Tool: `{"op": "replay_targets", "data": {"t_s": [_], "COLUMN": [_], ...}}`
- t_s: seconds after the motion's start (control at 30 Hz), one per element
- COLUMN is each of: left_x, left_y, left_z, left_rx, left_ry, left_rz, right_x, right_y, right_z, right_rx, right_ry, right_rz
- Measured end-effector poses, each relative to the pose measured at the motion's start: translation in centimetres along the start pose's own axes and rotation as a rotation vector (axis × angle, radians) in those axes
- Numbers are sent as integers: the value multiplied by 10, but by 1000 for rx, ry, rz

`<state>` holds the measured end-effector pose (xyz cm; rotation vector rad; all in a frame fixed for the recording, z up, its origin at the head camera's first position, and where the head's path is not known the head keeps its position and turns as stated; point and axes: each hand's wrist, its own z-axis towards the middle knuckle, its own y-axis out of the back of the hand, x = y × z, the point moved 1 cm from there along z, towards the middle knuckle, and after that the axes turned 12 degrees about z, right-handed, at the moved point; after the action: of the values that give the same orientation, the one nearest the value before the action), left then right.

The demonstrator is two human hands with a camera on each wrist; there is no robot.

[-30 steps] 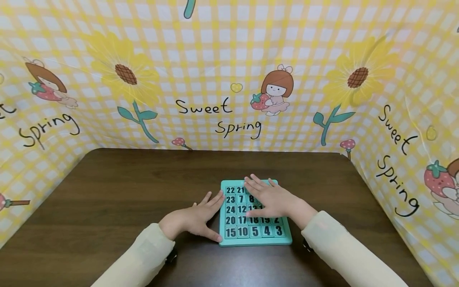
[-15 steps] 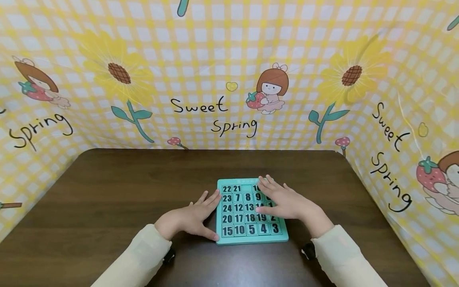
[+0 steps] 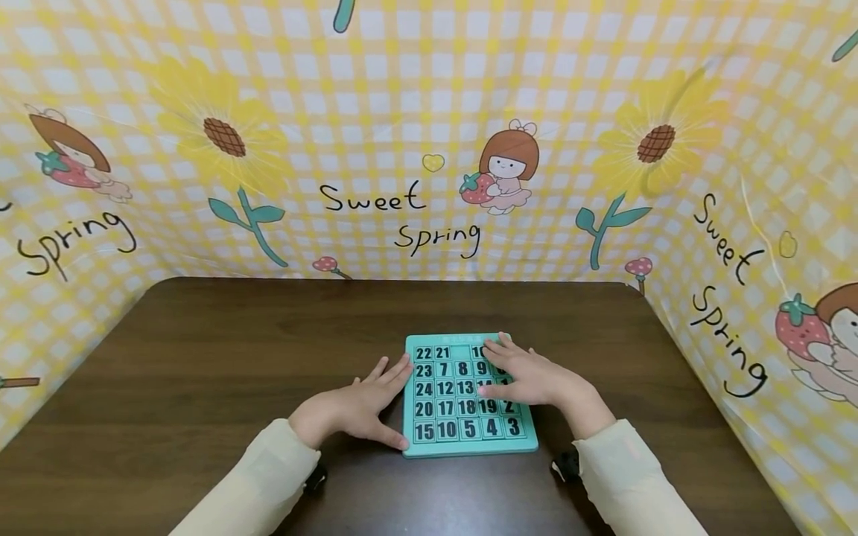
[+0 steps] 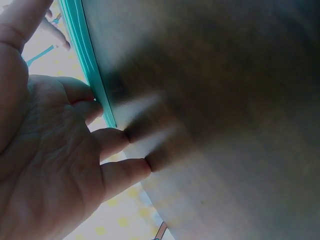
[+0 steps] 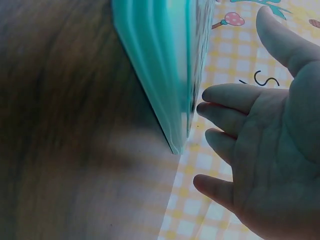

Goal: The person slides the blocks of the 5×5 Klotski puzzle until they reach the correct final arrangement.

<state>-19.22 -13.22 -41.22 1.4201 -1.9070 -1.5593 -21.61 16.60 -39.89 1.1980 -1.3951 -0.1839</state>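
A turquoise sliding number puzzle (image 3: 469, 450) lies flat on the brown table, black numbers on its square tiles. Its top row shows a gap (image 3: 460, 352) right of tile 21. My left hand (image 3: 358, 408) is spread along the left side of the frame; thumb at the near corner, fingertips at the upper edge. In the left wrist view its fingers (image 4: 125, 175) reach past the puzzle's turquoise rim (image 4: 90, 60). Over the upper right tiles is my right hand (image 3: 536, 376), fingers extended, hiding part of the right columns. The right wrist view has its fingers (image 5: 225, 115) close over the puzzle's face.
The dark wooden table (image 3: 234, 357) extends around the puzzle. A yellow checked cloth (image 3: 375, 112) with flowers and lettering hangs behind it and along both sides. A dark wrist device (image 3: 566, 467) sits at the right cuff.
My right hand has shifted rightward across the puzzle, uncovering the gap in the top row and the middle tiles. My left hand keeps its place on the left edge. The head view moved slightly.
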Motion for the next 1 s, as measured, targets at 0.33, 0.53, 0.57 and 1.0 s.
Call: {"op": "replay_targets", "data": {"t_s": [0.33,0.53,0.57,1.0], "left_x": [-1,0,0,0], "left_y": [1,1,1,1], "left_z": [2,2,2,1], "left_rx": [0,1,2,5], "left_ry": [1,2,1,-2], "left_rz": [11,18,19,14], "right_x": [3,10,11,17], "right_y": [-1,-4,-5,-15], "right_z": [5,11,12,25], "right_rx": [21,54,58,76], "right_ry": [-8,4,6,25], "right_rz": [-43,-49,-56,-136]}}
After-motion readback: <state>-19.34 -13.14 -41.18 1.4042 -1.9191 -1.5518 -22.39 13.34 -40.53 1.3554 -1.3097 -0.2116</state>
